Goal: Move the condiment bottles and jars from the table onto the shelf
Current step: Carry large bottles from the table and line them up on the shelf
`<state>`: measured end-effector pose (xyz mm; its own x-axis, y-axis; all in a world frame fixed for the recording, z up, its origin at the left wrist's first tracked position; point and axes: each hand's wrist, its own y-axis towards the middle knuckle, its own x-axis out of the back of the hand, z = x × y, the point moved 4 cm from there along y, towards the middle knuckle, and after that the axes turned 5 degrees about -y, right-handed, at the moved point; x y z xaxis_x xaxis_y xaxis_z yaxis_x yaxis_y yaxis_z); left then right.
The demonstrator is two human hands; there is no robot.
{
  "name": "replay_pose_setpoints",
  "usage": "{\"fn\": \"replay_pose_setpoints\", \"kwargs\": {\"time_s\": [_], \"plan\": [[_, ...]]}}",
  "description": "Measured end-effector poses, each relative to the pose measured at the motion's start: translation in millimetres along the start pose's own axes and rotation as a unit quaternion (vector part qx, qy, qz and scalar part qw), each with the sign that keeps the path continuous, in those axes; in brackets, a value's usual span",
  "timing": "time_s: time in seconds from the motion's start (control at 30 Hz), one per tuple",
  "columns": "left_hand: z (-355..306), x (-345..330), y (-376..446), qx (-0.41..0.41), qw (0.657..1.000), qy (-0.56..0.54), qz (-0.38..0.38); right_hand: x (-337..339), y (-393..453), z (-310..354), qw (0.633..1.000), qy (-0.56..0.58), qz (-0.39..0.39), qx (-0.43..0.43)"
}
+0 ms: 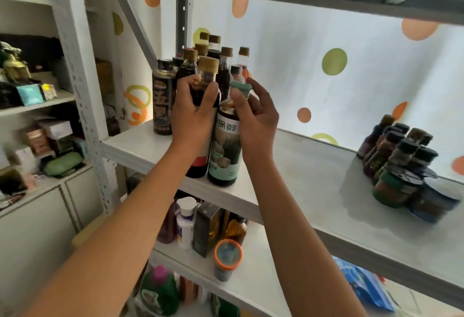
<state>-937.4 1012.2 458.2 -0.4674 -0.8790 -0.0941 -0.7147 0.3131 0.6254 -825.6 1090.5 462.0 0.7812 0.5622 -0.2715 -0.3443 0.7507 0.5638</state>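
Two dark bottles stand on the shelf (pixel 288 166), one under each hand: gold-capped bottle (pixel 206 83) in the left hand (pixel 194 113), green-capped bottle (pixel 226 145) in the right hand (pixel 256 113).

Upright dark bottles (pixel 200 105) on shelf (pixel 301 178)

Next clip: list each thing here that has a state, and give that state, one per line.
Gold-capped bottle: upright on the shelf, capped, gripped by the left hand.
Green-capped bottle: upright at the shelf edge, capped, right hand pinching its cap.
Bottle group: upright, capped, behind them.
Jar cluster: stacked at right, lids on.
Shelf: bare in the middle.
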Motion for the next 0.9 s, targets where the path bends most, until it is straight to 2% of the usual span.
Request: {"fn": "replay_pose_setpoints", "kwargs": {"time_s": [0.1,0.2,0.33,0.4,0.47,0.53,0.77,0.9], "plan": [[6,5,-9,0.008,1.0,0.0,0.029,0,-9,-4,0.999,-0.035,0.024,0.022],[22,9,-27,0.038,0.995,-0.046,0.076,6,-20,-12,0.993,-0.107,0.046,0.033],[47,22,-54,0.098,0.986,-0.035,0.127,23,-43,-32,0.983,-0.123,0.131,-0.025],[55,29,-62,0.106,0.984,0.002,0.142,35,-59,-45,0.969,-0.188,0.146,-0.062],[57,37,-67,0.088,0.986,0.051,0.134,43,-68,-53,0.942,-0.298,0.133,-0.072],[57,42,-67,0.071,0.987,0.082,0.119,46,-68,-57,0.924,-0.353,0.123,-0.073],[76,61,-51,0.086,0.98,0.176,0.031,34,-33,-73,0.913,-0.375,0.107,-0.12],[90,74,-33,0.098,0.973,0.209,0.028,23,-12,-86,0.914,-0.372,0.088,-0.14]]}}
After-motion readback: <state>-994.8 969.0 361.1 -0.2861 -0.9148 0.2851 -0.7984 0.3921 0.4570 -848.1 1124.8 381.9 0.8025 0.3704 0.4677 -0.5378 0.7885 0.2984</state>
